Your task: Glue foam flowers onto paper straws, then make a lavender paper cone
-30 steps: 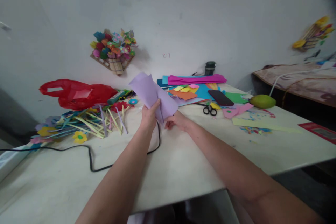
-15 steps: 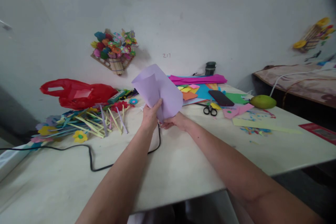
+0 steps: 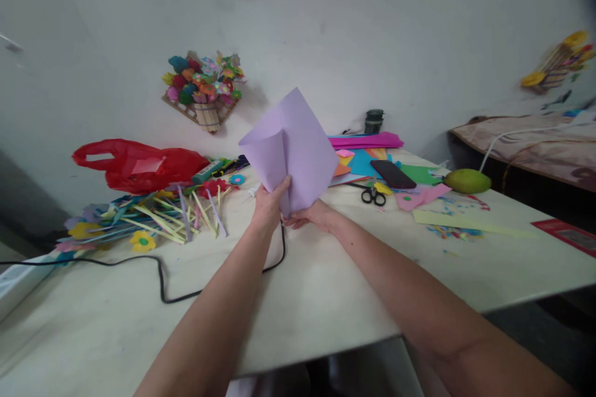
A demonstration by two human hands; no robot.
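Above the table I hold up a sheet of lilac paper [image 3: 307, 149], its left side folded over toward the front and its top corner pointing upward. My left hand [image 3: 270, 201] grips the folded flap low down, thumb on the near face and the other fingers mostly behind. At the bottom corner my right hand [image 3: 316, 217] is closed on the sheet from below, with part of its fingers hidden behind the paper. A black cable [image 3: 284, 245] runs on the table just beneath both hands.
Left lie paper flowers with stems [image 3: 162, 217], a red plastic bag [image 3: 139, 167] and a power strip [image 3: 23, 282]. To the right are scissors [image 3: 373, 196], a phone [image 3: 393, 174], coloured sheets [image 3: 361, 163], a green mango [image 3: 467, 181] and paper scraps [image 3: 454, 231]. A dark jar [image 3: 374, 121] stands behind.
The lilac sheet's rolled upper part has opened out into a flatter, wider shape, with a corner now rising higher. Both hands keep their grip in nearly the same place.
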